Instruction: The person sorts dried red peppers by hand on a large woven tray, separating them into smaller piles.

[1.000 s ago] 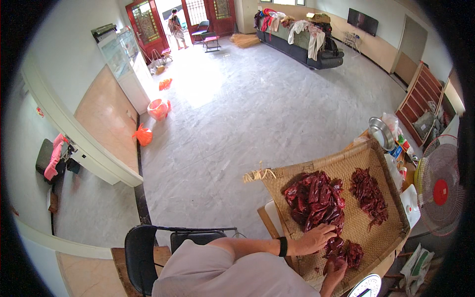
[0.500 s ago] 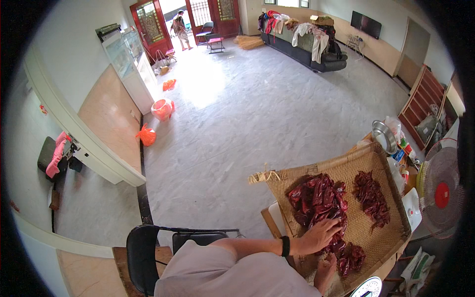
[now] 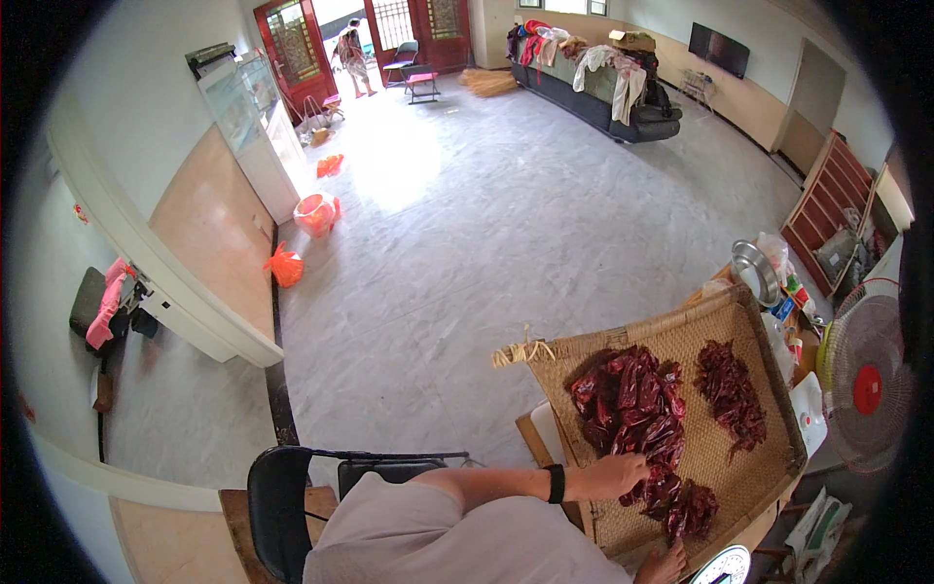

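Observation:
Dark red dried chili peppers lie on a woven bamboo tray (image 3: 700,467): a large heap (image 3: 628,399) at its left, a loose bunch (image 3: 730,394) at its right, and a small cluster (image 3: 686,511) near me. My left hand (image 3: 611,477), with a black band on its wrist, is at the near edge of the large heap. Its fingers are curled closed; what they hold is hidden. Lower, at the tray's near edge, my right hand (image 3: 664,563) has its fingertips together on the end of a pepper in the small cluster. Its forearm is mostly out of view.
A round dial scale (image 3: 722,565) stands by the tray's near edge. Right of the tray are a fan (image 3: 866,384) and a metal basin (image 3: 755,271). A black folding chair (image 3: 277,511) is at my left. Orange bags (image 3: 284,265) lie along the wall; a person (image 3: 352,58) stands at the doorway.
My left hand has come off the top of the heap toward me, its spread fingers now curled. My right hand has moved nearer and to the right, down to the cluster's lower end.

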The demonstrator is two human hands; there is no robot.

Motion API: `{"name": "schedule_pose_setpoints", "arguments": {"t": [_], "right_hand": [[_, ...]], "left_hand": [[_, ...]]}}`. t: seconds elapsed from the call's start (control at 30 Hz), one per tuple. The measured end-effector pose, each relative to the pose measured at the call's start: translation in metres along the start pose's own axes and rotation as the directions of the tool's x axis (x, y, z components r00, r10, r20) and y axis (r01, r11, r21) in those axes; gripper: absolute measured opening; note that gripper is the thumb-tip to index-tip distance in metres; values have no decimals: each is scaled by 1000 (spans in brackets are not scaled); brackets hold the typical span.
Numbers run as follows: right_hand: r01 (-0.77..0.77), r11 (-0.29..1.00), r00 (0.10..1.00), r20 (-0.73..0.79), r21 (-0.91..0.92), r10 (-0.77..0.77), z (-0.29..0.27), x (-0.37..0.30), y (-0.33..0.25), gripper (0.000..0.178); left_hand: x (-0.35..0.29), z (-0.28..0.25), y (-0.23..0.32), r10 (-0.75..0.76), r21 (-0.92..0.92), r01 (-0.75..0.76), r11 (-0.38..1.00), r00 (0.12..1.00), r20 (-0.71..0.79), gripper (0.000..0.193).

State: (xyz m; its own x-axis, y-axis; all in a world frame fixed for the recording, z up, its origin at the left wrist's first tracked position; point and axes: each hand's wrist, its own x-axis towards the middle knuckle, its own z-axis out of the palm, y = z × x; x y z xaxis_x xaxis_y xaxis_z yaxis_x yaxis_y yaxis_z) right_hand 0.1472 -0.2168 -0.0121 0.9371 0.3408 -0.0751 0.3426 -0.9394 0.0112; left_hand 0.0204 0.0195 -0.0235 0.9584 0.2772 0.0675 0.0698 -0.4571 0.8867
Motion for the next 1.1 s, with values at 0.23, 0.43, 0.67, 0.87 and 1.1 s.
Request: {"name": "schedule_pose_setpoints", "arguments": {"t": [0.23, 0.43, 0.67, 0.87, 1.1], "right_hand": [[-108, 993, 993, 50, -52, 111, 10, 26, -13, 49], [-95, 995, 995, 26, -29, 96, 48, 46, 8, 41], [-149, 589, 980, 198, 794, -19, -15, 10, -49, 35], [227, 938, 973, -16, 263, -231, -7, 6, -33, 44], [73, 976, 992, -86, -205, -92, 26, -17, 74, 57]], "left_hand": [[-20, 21, -31, 275, 354, -336, 873, 938, 212, 27], [-32, 10, -21, 153, 499, -274, 822, 951, 270, 33], [-38, 17, -35, 184, 509, -268, 818, 960, 210, 29], [-37, 15, -32, 128, 526, -256, 811, 955, 267, 35], [-33, 19, -22, -36, 526, -133, 840, 954, 299, 46]]}}
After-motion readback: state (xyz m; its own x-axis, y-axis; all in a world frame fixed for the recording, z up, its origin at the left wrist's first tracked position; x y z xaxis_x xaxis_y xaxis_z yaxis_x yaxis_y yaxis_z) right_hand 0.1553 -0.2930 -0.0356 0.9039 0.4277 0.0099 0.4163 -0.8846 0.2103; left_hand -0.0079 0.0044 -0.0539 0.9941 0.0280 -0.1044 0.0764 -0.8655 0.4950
